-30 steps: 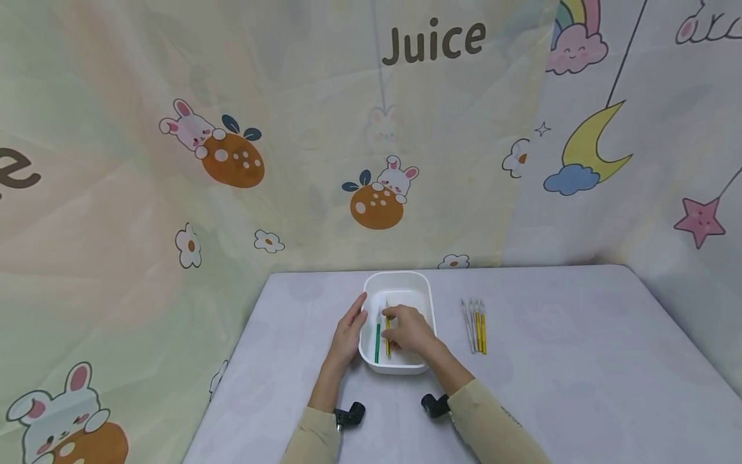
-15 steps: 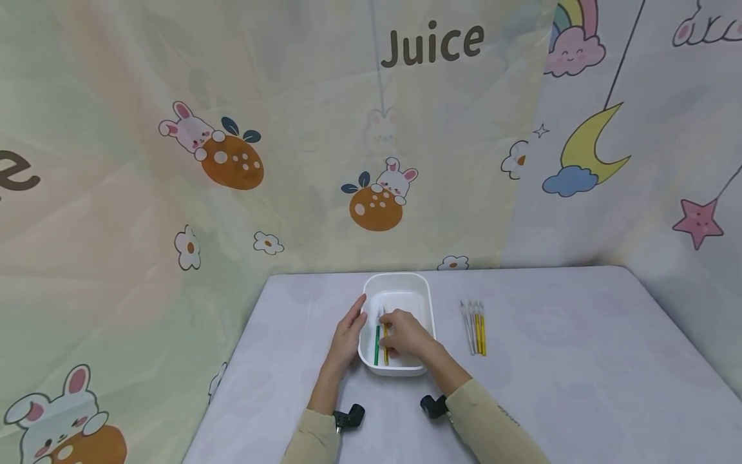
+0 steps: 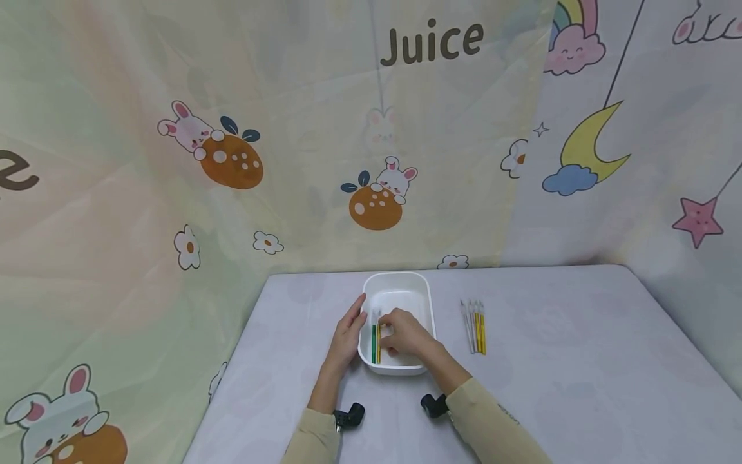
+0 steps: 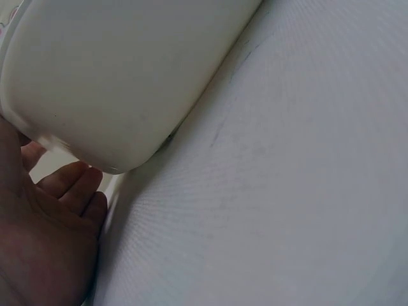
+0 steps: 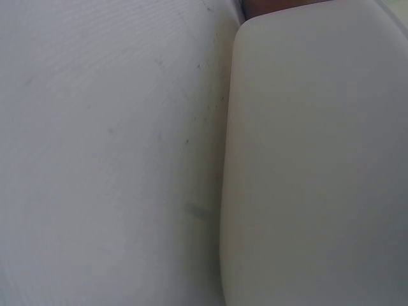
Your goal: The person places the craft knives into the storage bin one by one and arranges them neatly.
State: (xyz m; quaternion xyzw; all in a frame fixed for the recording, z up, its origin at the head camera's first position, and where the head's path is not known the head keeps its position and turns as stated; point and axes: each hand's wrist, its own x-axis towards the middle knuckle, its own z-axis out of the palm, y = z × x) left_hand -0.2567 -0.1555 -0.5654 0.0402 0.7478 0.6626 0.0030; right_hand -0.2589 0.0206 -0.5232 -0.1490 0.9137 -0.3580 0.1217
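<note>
The white tray point(image 3: 406, 369) stands on the table, and its outer wall fills much of both wrist views. Inside it, on the left, a green pen point(image 3: 373, 345) and a yellow pen point(image 3: 379, 351) lie side by side, their pale upper ends pointing away. My right hand point(image 3: 408, 333) reaches over the tray's near right side, its bent thumb and index finger at the yellow pen, pinching it near the middle. My left hand point(image 3: 346, 339) rests against the tray's left wall with its fingers extended. The left wrist view shows those fingers under the rim.
Several more slim pens point(image 3: 475, 328), silvery and yellow, lie in a row on the table to the right of the tray. The table point(image 3: 568, 380) has a pale cloth, with a printed curtain point(image 3: 313, 129) behind its far edge.
My right hand has shifted the yellow pen to the left, right up beside the green pen. The green pen has moved slightly left too. My left hand has stayed on the tray.
</note>
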